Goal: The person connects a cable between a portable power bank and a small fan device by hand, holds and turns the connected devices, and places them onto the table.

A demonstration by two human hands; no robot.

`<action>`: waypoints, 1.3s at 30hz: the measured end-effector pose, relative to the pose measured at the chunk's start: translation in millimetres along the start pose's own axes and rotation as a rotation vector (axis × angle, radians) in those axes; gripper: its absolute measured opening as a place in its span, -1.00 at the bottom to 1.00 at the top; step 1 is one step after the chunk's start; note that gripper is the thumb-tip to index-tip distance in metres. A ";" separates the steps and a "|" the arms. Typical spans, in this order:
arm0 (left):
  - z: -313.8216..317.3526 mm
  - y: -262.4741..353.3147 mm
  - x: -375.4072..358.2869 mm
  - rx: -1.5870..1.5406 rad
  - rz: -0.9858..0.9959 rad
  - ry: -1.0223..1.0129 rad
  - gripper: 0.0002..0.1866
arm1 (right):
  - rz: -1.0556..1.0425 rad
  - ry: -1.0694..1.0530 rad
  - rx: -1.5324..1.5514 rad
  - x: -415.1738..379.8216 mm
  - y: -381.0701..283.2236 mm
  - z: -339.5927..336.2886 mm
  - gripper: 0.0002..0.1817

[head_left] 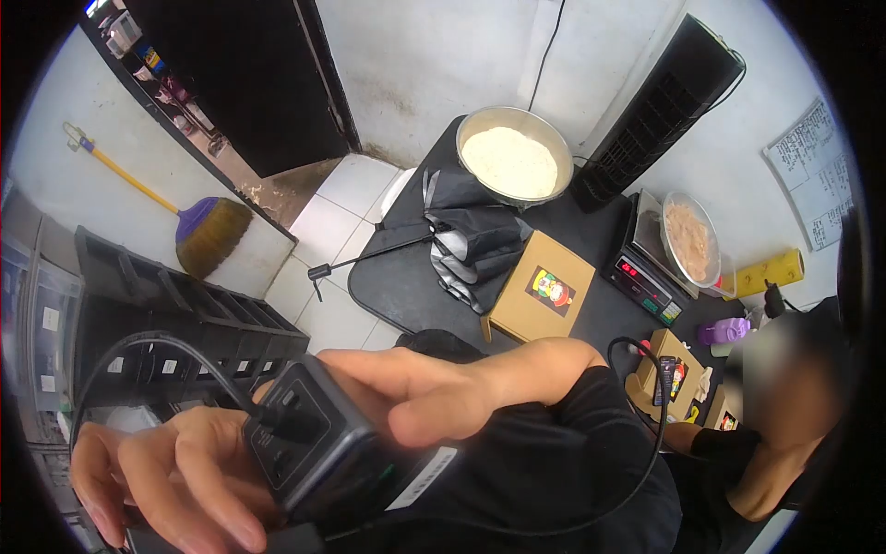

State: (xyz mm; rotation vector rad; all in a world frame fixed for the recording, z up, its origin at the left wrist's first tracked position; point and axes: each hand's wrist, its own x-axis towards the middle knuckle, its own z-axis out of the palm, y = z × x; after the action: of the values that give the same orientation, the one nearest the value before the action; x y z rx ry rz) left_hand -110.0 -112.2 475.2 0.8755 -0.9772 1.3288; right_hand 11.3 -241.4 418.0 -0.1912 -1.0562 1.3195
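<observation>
A boxy black device (341, 462), with a cable plugged into its top face and a white barcode label on its side, is close to the camera at the lower left. My right hand (443, 388) reaches in from the right and grips its upper edge, thumb in front. On the device's left side, my left hand (185, 471) has its bent fingers around it; its palm is partly hidden. The black cable (138, 340) loops out to the left. Another cable (657, 415) curves over the black clothing on the right.
A black table (397, 286) holds a metal bowl of white material (509, 164), a folded umbrella (475, 240), a cardboard box (543, 291) and a digital scale (646, 268). Another person (775, 425) is at the right. Black drawers (185, 332) and a broom (210, 235) are left.
</observation>
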 end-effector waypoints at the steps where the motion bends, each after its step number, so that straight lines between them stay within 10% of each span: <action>1: 4.3 -4.6 0.0 0.010 0.003 0.009 -0.55 | 0.000 0.001 -0.001 -1.0 -0.2 -0.4 -0.36; 4: 14.6 -14.5 -2.3 0.033 0.010 0.026 -0.55 | 0.158 -0.006 0.180 -4.0 -3.3 -2.3 -0.06; 6: 16.2 -15.5 -3.4 0.013 -0.062 0.049 -0.58 | 0.054 0.032 -0.027 -2.2 -7.6 -3.2 -0.36; 13: -8.3 -15.2 9.1 -0.145 -0.662 0.013 -0.54 | 0.065 0.256 -0.086 -4.0 -15.3 -13.9 -0.42; 15: -9.4 -30.0 0.8 -0.173 -0.506 0.098 -0.44 | 0.064 0.326 -0.036 -1.6 -19.4 -15.6 -0.42; 16: -17.4 -34.8 -2.9 -0.209 -0.472 0.098 -0.43 | 0.176 0.382 -0.143 -4.4 -21.1 -23.3 -0.08; 39: -58.1 -86.2 -44.8 -0.267 -0.439 0.189 -0.30 | 0.065 0.460 -0.024 -19.5 -20.8 -65.9 -0.24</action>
State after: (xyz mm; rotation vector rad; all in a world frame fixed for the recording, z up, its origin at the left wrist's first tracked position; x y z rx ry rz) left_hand -19.6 -79.9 415.3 0.6947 -0.7402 0.8655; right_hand 75.0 -235.8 385.3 -0.5246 -0.6783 1.2422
